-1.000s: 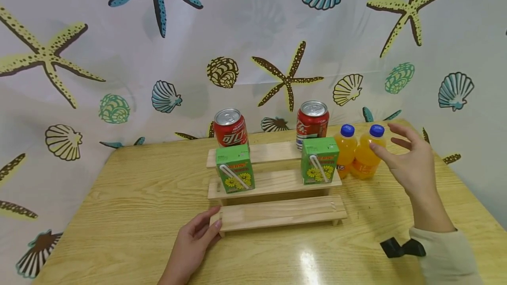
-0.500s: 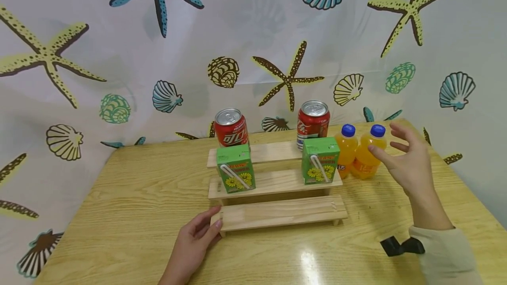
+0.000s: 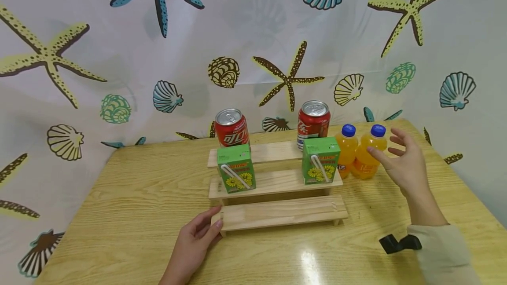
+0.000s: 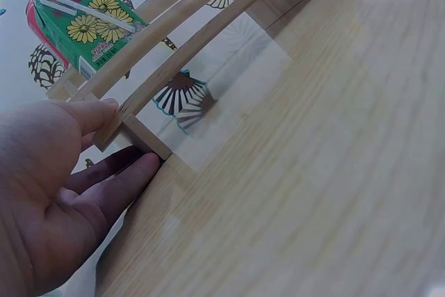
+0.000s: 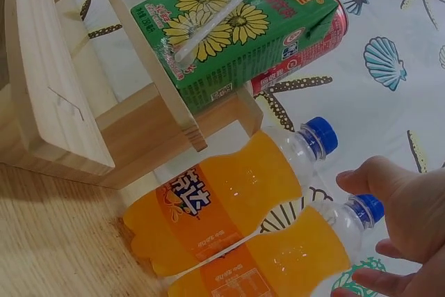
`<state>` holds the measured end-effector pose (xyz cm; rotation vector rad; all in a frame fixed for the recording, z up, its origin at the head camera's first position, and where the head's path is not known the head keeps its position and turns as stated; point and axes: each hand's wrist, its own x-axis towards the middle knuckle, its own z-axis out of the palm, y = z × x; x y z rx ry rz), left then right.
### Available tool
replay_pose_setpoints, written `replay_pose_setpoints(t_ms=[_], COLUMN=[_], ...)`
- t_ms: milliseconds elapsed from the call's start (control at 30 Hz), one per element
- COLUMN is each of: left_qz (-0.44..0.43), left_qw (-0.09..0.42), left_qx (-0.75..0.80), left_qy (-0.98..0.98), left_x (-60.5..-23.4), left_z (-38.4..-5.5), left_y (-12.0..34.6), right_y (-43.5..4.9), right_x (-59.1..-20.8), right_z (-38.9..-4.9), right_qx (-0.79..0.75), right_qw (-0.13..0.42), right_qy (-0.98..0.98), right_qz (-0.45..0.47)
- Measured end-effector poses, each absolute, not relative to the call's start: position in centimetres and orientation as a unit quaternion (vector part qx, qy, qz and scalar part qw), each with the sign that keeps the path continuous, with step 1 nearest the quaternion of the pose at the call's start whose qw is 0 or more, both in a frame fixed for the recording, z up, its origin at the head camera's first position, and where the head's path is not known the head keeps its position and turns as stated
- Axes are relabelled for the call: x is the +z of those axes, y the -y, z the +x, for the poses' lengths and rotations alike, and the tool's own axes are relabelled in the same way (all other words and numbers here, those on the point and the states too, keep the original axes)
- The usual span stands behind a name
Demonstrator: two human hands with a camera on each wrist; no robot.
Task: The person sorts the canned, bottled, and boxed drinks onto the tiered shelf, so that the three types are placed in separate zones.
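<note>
My left hand (image 3: 194,243) grips the left end of the lowest step of a three-tier wooden rack (image 3: 285,213). In the left wrist view its thumb lies on the step's end, with fingers beside the leg. My right hand (image 3: 409,166) is at the outer of two orange soda bottles (image 3: 366,155), thumb and fingers spread apart around its upper part. The right wrist view has that hand close to the blue cap (image 5: 367,208), fingers not closed on it. The other orange soda bottle (image 3: 346,151) stands upright against its neighbour, right of the rack.
Two green drink cartons (image 3: 236,170) stand apart on the middle tier, with two red cola cans (image 3: 231,131) behind them on the top tier. The wooden table (image 3: 130,214) meets a cloth backdrop (image 3: 190,47) printed with shells and starfish.
My right hand has shifted slightly left and its thumb sits a little further across the outer bottle. The left hand, rack and drinks stay in place.
</note>
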<state>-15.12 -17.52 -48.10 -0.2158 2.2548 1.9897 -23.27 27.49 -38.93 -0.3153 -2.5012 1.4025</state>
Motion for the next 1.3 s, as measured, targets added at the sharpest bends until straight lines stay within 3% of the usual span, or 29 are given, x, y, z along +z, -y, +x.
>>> replay_pose_setpoints(t_ms=[1300], left_qz=[-0.074], left_qw=[0.065], left_qx=[0.658], left_qy=[-0.746], left_x=[-48.1], left_z=[-15.1], left_y=[17.6], right_y=[-27.3], right_x=[-42.1], right_z=[-24.6], right_qx=[0.566], right_qw=[0.048], right_qy=[0.813], right_qz=[-0.13])
